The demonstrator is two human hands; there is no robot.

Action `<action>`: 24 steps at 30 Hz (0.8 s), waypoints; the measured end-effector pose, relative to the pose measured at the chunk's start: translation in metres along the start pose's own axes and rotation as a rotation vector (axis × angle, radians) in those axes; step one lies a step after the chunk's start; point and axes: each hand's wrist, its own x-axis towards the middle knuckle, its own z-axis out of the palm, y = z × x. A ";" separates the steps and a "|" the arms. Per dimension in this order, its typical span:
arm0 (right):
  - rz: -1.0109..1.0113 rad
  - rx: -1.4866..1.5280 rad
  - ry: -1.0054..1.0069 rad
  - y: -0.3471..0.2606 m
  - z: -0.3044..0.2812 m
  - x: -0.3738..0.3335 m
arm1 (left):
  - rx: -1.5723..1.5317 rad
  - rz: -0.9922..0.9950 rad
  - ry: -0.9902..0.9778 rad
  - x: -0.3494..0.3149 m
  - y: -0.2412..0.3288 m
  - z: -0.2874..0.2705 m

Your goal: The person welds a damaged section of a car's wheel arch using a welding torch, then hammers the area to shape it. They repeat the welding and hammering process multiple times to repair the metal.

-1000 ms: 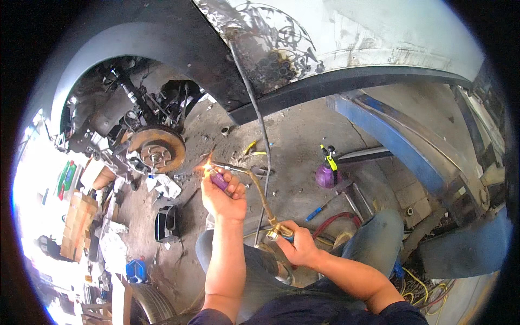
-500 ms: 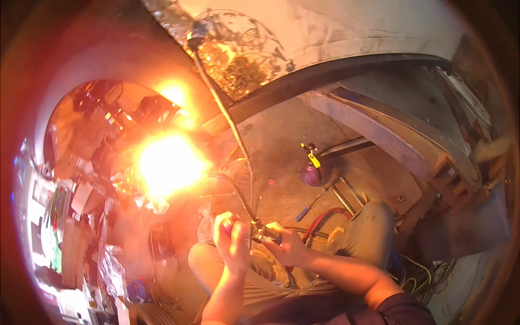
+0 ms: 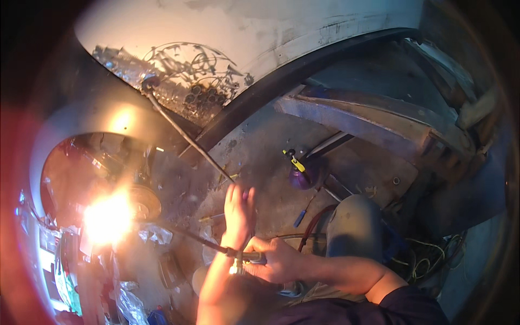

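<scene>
My right hand is wrapped around the handle of a gas torch with brass fittings, low in the middle. The torch's thin tube points left, toward a blinding white-orange flame. My left hand is raised just above the torch, its fingers close together and pointing up. A small purplish bit shows at its fingertips; what it holds is unclear. A long thin rod slants from the pale glossy car body panel down to near my left fingertips. Whether they touch it cannot be told.
A purple spray bottle with a yellow trigger and a blue-handled screwdriver are on the floor. Dark red hose runs beside my knee. A long worn beam lies at right, a coil of yellowish cord at lower right.
The torch and flame have swung left and down, and the flame looks smaller. My left hand has risen away from the torch fittings. The view has shifted and the scene looks darker.
</scene>
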 end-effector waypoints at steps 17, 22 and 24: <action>-0.125 0.029 -0.095 -0.003 -0.018 0.004 | 0.183 0.233 0.220 0.298 -0.009 0.029; -0.087 0.008 -0.095 -0.005 -0.011 0.001 | -0.070 -0.018 0.206 0.281 0.002 0.017; -0.120 0.011 -0.051 -0.005 -0.009 0.004 | -0.325 -0.220 0.407 0.282 0.004 0.013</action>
